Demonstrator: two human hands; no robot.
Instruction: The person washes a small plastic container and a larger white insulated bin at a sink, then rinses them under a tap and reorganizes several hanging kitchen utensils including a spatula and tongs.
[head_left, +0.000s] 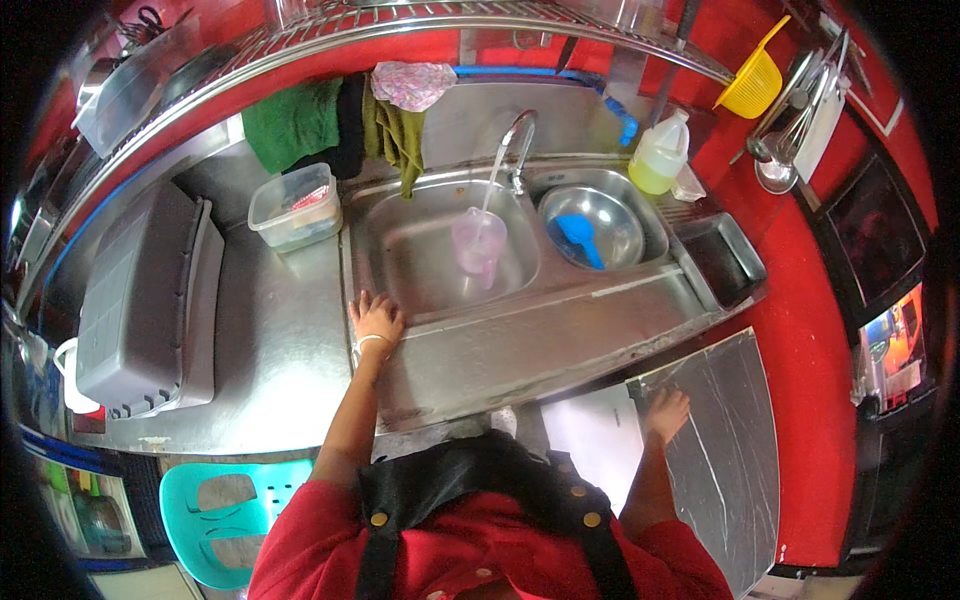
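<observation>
My left hand (377, 322) rests on the front left rim of the stainless steel sink (394, 274), fingers spread and holding nothing. In that basin stands a translucent pink plastic pitcher (478, 236), its handle towards me. Water runs into it from the curved chrome faucet (531, 131). To its right, a steel bowl (630, 232) sits in the smaller basin with a blue plastic scoop (579, 232) inside. My right hand (667, 414) is empty, fingers loosely apart, over the edge of a dark marble-patterned top (724, 435). Whether it touches that top is unclear.
A clear plastic tub (296, 210) and a grey lidded bin (150, 300) stand on the left counter. Cloths (292, 124) hang behind. A jug of yellow-green liquid (660, 157) stands at the back right. A wire rack (480, 19) spans overhead. A turquoise chair (180, 517) is lower left.
</observation>
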